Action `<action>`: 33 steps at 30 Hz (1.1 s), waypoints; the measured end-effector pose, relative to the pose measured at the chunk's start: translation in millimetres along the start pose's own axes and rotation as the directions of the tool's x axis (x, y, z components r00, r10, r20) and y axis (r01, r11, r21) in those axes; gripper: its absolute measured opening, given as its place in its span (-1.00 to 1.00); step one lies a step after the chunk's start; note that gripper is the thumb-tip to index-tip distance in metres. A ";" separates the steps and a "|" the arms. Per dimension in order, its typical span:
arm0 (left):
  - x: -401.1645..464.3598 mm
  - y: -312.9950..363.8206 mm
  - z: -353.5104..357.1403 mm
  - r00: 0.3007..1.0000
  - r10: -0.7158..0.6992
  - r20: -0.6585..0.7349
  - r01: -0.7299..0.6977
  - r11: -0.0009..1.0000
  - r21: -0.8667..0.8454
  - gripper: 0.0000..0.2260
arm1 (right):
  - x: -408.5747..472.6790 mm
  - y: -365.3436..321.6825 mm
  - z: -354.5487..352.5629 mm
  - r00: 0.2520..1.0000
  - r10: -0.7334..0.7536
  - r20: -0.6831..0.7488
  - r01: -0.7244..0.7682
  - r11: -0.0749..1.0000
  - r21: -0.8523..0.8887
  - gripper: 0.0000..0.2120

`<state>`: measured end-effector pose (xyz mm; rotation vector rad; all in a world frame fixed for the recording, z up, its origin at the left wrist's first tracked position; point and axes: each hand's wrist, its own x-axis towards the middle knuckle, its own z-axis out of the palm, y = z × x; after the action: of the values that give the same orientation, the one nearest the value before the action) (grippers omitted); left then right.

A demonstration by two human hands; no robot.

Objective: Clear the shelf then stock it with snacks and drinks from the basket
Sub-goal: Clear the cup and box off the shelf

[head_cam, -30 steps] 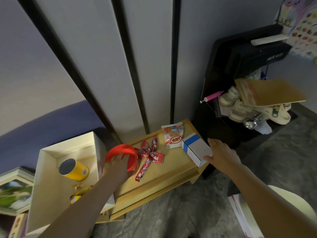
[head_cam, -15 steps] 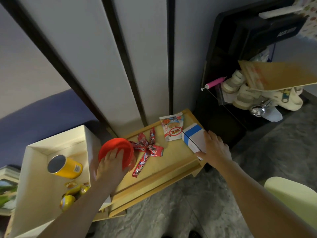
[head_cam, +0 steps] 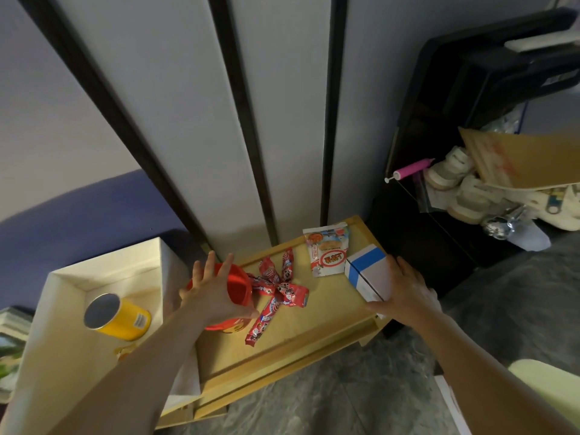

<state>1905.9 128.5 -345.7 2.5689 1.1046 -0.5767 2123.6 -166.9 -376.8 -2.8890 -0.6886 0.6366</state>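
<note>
Both hands are on goods: left hand (head_cam: 213,296) spreads over the red bowl (head_cam: 233,285) at the shelf's (head_cam: 301,337) left end, thumb hooked on its near rim w/ fingers splayed across the top, and right hand (head_cam: 405,293) cups the white-and-blue box (head_cam: 368,274) at the right end, thumb on its near edge. Looks like the clearing step, so next move likely calls for lifting both clear of the candy sticks (head_cam: 276,290) and snack pouch (head_cam: 328,249) between them (basket (head_cam: 103,271) w/ yellow can (head_cam: 117,315) sits just left). Vs 1 s ago, the right hand has gone from short of the box to wrapped on it, and the left has spread wider over the bowl.
</note>
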 end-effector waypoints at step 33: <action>-103.2 262.6 -68.4 0.744 0.660 -0.105 -0.646 0.750 0.137 0.08 | -197.8 195.5 -93.6 0.903 0.304 -0.303 -0.252 0.947 0.197 -0.23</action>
<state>2052.1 -83.1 -211.0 2.8582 0.1351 -0.2565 2082.6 -431.1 -255.8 -2.8658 -0.1731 0.2021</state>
